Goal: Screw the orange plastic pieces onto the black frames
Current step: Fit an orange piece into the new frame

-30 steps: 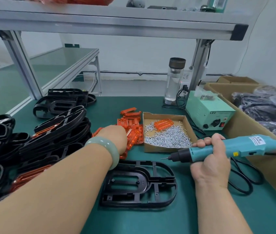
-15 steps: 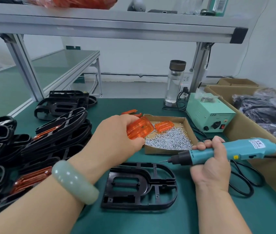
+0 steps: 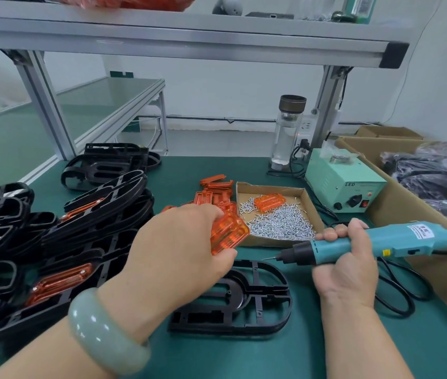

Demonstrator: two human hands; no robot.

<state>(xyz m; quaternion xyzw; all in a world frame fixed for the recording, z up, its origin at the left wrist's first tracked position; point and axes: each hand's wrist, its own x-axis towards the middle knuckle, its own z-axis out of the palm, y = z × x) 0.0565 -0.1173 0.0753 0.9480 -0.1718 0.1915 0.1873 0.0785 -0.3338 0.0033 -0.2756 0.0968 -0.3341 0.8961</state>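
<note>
My left hand (image 3: 181,250) grips an orange plastic piece (image 3: 229,233) just above the far left end of a bare black frame (image 3: 247,302) lying flat on the green mat. My right hand (image 3: 348,263) holds a teal electric screwdriver (image 3: 367,242), its bit pointing left over the frame's far edge. More orange pieces (image 3: 214,191) lie in a loose pile behind my left hand. A shallow cardboard tray (image 3: 312,212) holds several silver screws (image 3: 279,222) and one orange piece (image 3: 270,202).
Stacked black frames (image 3: 74,231), some with orange pieces fitted, fill the left. A green power box (image 3: 345,181) and a clear bottle (image 3: 288,132) stand behind the tray. A large cardboard box (image 3: 413,203) of bagged black parts lines the right. The screwdriver cable (image 3: 397,291) loops beside my right wrist.
My left hand picked an orange piece from the pile and drew it back toward the black frame. My right hand and the screwdriver stayed almost still.
</note>
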